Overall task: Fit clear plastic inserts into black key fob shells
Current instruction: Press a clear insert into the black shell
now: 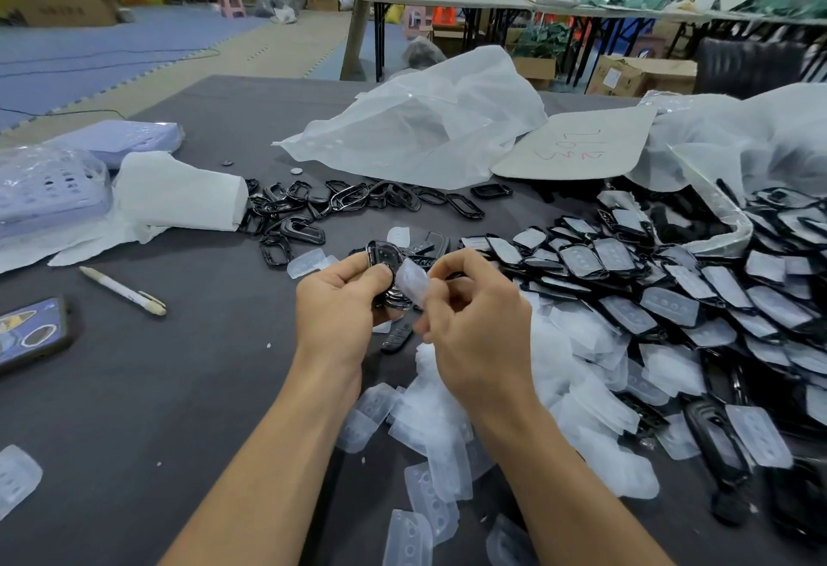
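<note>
The left hand (340, 301) grips one black key fob shell (384, 257) above the worktop (179, 386). The right hand (474, 324) pinches one clear insert (414, 282), its edge touching the shell. The insert looks thin and bendy, so it may buckle or seat crooked if pushed in at an angle. The glossy shell may also slip from a light grip. Either forearm could scatter the heap of loose inserts (438, 422) lying under the wrists.

Loose inserts and fitted shells (626, 261) each run to dozens, too many to count. Empty frames (304, 216) number perhaps twenty. There is one pen (123, 290) and one phone (31, 332).
</note>
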`<act>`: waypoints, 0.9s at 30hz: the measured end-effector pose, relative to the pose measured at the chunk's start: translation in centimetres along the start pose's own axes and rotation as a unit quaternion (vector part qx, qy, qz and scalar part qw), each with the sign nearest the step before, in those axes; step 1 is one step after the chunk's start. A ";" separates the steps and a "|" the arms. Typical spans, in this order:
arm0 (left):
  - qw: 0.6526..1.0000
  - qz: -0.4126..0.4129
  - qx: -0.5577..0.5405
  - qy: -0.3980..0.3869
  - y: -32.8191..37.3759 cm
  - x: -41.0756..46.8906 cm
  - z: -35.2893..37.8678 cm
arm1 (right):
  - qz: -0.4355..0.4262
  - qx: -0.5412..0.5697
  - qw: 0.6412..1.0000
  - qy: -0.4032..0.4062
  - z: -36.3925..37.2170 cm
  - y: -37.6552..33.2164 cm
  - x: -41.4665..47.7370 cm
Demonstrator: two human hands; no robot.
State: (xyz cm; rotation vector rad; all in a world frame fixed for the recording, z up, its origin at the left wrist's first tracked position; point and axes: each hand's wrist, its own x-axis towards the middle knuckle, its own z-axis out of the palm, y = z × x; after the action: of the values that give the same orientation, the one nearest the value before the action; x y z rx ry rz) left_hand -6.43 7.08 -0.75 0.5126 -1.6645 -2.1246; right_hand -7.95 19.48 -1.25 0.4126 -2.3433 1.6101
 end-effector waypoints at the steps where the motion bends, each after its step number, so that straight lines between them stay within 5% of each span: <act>1: 1.000 -0.003 -0.004 -0.006 0.1 -0.1 0.0 | 0.007 -0.002 1.000 -0.001 0.0 0.1 0.1; 11: 0.991 -0.072 -0.034 -0.107 0.6 -0.4 -0.4 | 0.021 0.021 0.999 0.011 -0.6 0.5 0.7; 23: 0.985 -0.104 -0.063 -0.120 0.6 0.0 -0.9 | 0.069 0.172 0.981 -0.059 -1.1 0.1 1.4; 27: 0.992 -0.089 -0.056 -0.071 0.5 0.1 -0.8 | 0.131 0.216 0.967 -0.023 -1.3 0.2 1.6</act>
State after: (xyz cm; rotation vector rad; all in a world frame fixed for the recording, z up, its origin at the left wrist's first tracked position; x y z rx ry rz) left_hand -6.04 6.23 -0.47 0.5024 -1.6153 -2.4186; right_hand -9.43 20.60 -0.37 0.2282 -2.1378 2.2698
